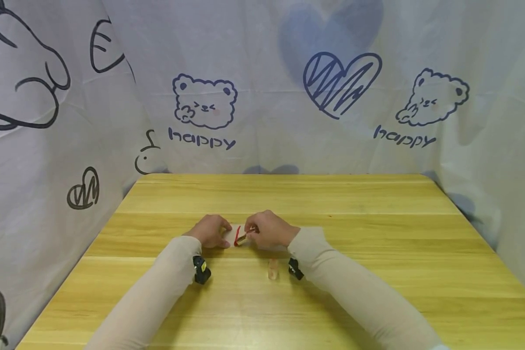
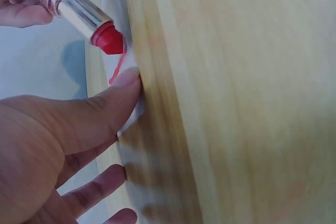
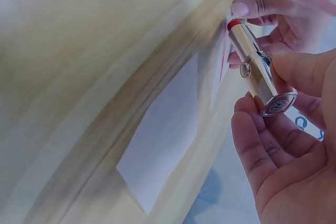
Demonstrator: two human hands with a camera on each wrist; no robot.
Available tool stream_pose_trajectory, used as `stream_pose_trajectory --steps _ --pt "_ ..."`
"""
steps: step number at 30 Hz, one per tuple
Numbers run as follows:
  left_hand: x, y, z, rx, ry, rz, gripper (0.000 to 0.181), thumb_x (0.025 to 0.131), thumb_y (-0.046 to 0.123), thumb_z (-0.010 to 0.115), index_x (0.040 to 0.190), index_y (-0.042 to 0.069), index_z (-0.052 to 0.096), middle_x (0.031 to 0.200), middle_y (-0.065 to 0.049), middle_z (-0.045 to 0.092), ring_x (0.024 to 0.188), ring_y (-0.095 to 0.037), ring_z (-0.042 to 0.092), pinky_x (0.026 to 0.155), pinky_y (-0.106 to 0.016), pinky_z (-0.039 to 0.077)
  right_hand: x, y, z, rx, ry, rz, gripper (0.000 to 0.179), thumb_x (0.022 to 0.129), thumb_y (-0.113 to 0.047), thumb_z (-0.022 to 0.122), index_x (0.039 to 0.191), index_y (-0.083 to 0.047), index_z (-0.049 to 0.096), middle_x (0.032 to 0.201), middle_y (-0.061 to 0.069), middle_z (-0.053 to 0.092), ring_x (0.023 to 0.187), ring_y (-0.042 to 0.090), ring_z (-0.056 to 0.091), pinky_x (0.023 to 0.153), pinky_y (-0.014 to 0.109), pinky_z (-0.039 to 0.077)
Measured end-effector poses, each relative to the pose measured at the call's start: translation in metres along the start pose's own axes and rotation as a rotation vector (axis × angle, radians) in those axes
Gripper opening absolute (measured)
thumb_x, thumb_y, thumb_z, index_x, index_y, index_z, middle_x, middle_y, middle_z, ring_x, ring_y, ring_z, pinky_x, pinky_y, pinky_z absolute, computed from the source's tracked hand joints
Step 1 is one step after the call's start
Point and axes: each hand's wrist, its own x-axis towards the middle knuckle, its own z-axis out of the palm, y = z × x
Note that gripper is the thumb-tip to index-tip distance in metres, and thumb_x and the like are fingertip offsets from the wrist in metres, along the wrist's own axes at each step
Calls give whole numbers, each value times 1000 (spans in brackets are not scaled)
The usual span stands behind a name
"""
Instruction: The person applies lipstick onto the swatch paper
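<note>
My right hand (image 1: pixel 269 231) pinches a gold lipstick (image 3: pixel 257 66) between thumb and fingers. Its red tip (image 2: pixel 109 39) points down at white paper (image 1: pixel 230 239), right at the end of a red streak (image 1: pixel 237 234). My left hand (image 1: pixel 210 232) rests at the paper's left side, the thumb (image 2: pixel 113 100) pressing near the edge, close to the streak, and the other fingers spread. More white paper (image 3: pixel 163 129) shows beneath the right hand in the right wrist view. Nearer me on the table stands a small clear, peach-tinted block (image 1: pixel 273 269).
The wooden table (image 1: pixel 354 199) is backed by white cloth (image 1: pixel 262 58) with drawn bears and hearts. Another cloth wall (image 1: pixel 48 170) borders it on the left. Small black devices sit at both wrists, below cream sleeves (image 1: pixel 144 291).
</note>
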Motion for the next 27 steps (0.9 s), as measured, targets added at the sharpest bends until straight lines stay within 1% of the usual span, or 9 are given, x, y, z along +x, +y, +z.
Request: stream_pose_trajectory --steps 6,10,13,16,20,22,27 --pt "0 -1 -1 2 -1 14 43 77 19 84 116 5 70 123 -12 63 119 -33 53 102 -46 40 -4 3 -6 79 29 23 8 94 -12 64 98 -9 71 91 1 68 81 12 62 74 30 52" --pt "-2 -1 -1 0 10 26 42 76 18 85 114 5 71 121 -12 64 118 -33 54 102 -45 41 -6 7 -8 138 34 71 8 94 -15 65 97 -10 70 90 -2 66 80 11 59 73 29 51" --pt "-3 0 -2 -19 15 20 41 76 17 85 113 5 71 121 -12 64 117 -33 54 102 -45 40 -7 12 -10 189 41 110 8 94 -17 66 97 -11 69 87 -4 65 76 10 56 70 27 49" --pt "-4 1 -2 -44 15 4 41 76 17 85 113 6 71 122 -13 63 118 -32 53 103 -45 40 -10 15 -12 238 54 127 9 93 -17 66 98 -10 70 86 -5 65 76 10 56 70 26 49" --pt "-6 2 -3 -59 16 -5 40 76 16 84 113 6 71 124 -14 62 120 -33 52 104 -46 39 -16 20 -17 310 73 129 12 94 -16 65 101 -8 70 88 -3 66 79 11 59 73 27 51" --pt "-7 2 -3 -55 17 3 40 76 17 85 113 6 71 124 -14 62 120 -33 51 104 -46 38 -20 24 -18 337 85 139 12 94 -17 65 101 -8 69 89 -3 66 80 11 61 74 29 52" --pt "-7 6 -4 -54 23 26 43 77 21 84 115 6 70 124 -13 62 118 -32 52 102 -45 40 -30 34 -19 418 108 199 10 93 -15 66 98 -6 69 87 0 65 80 14 61 73 31 53"
